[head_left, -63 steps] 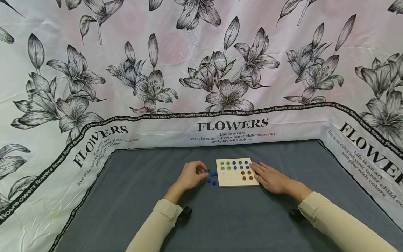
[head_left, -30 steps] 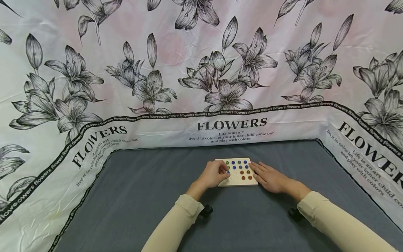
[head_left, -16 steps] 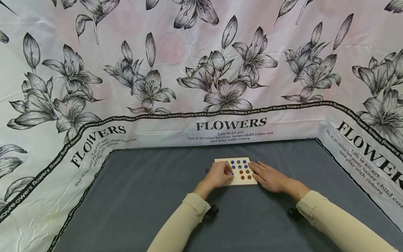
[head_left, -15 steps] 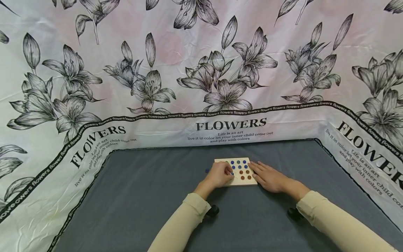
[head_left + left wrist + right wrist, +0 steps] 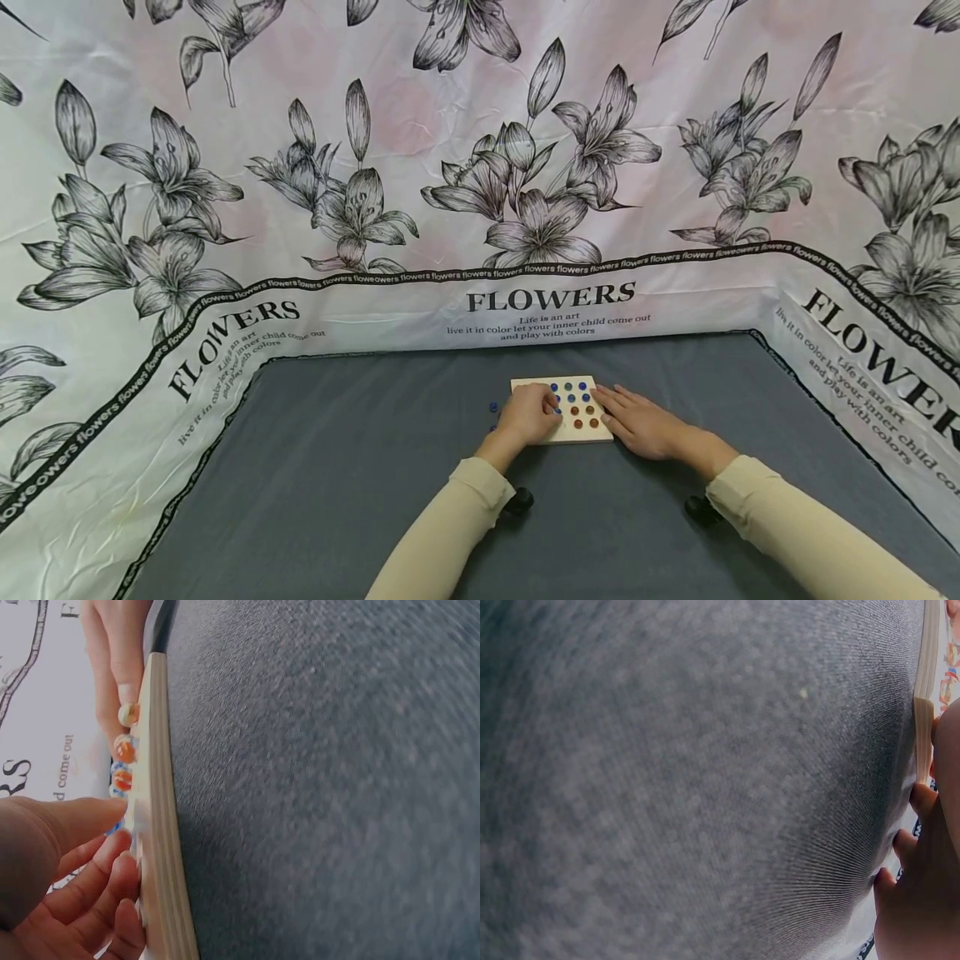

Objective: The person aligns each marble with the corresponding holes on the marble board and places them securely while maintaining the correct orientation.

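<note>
A pale wooden board [image 5: 581,436] with round hollows lies on the grey cloth, its left part hidden by my left hand [image 5: 528,414]. This hand pinches a blue marble [image 5: 115,826] between thumb and index finger over the board's third row. Blue, greenish and red-brown marbles [image 5: 577,423] sit in the hollows. My right hand [image 5: 651,425] rests along the board's right edge with its fingers straight. In the right wrist view its fingers [image 5: 905,847] lie beside the board's end [image 5: 924,739].
A loose blue marble [image 5: 492,407] lies on the cloth left of the board, and another shows partly behind my left wrist. Grey cloth [image 5: 337,467] spreads around the board. A flower-printed curtain [image 5: 390,208] rises behind and at both sides.
My left hand has gone from the loose blue marbles to the board, carrying one of them, then slightly further right to the third row. My right hand has stayed at the board's edge.
</note>
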The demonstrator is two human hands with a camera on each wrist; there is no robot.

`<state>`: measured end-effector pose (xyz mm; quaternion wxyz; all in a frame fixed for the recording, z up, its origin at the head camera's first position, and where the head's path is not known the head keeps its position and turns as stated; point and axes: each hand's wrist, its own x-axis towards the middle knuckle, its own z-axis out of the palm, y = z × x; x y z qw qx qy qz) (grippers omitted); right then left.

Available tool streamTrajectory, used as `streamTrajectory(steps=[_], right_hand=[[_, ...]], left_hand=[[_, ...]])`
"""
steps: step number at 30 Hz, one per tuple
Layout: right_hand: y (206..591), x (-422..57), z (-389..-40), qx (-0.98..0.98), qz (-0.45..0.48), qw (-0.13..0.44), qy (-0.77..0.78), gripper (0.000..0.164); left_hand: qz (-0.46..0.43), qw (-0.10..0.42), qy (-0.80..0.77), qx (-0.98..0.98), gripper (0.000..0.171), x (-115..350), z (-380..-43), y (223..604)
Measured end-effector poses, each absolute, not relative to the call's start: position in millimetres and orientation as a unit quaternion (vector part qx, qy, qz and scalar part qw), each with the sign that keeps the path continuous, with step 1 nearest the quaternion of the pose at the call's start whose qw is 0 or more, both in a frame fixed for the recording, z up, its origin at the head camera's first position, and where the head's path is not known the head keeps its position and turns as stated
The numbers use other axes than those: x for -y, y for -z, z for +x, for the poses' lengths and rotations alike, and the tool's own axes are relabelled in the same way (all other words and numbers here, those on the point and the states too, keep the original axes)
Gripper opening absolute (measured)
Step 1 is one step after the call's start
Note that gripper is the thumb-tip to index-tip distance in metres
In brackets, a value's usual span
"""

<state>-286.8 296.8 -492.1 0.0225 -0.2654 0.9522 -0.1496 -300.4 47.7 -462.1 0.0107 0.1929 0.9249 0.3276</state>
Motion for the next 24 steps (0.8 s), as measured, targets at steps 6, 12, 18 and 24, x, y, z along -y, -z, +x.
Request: streamTrajectory(steps=[6,12,18,24], right_hand=[[485,-294,-281,-0.951,-0.269,0.024,0.151,0.056],[484,-292,-281,-0.952,-0.27,0.016,0.144,0.056],[483,-289,-280,-0.947,-0.283,0.01,0.152,0.055],[482,-291,-277,-0.95,-0.273,0.014,0.15,0.054]], left_hand=[[0.155,0.008,-0.296,-0.942,0.004,-56,-300,464],[0.15,0.003,-0.296,-0.943,0.005,-54,-300,464],[0.188,-0.012,-0.314,-0.931,0.012,-46,-297,465],[0.24,-0.018,-0.328,-0.914,0.02,-32,-289,451]])
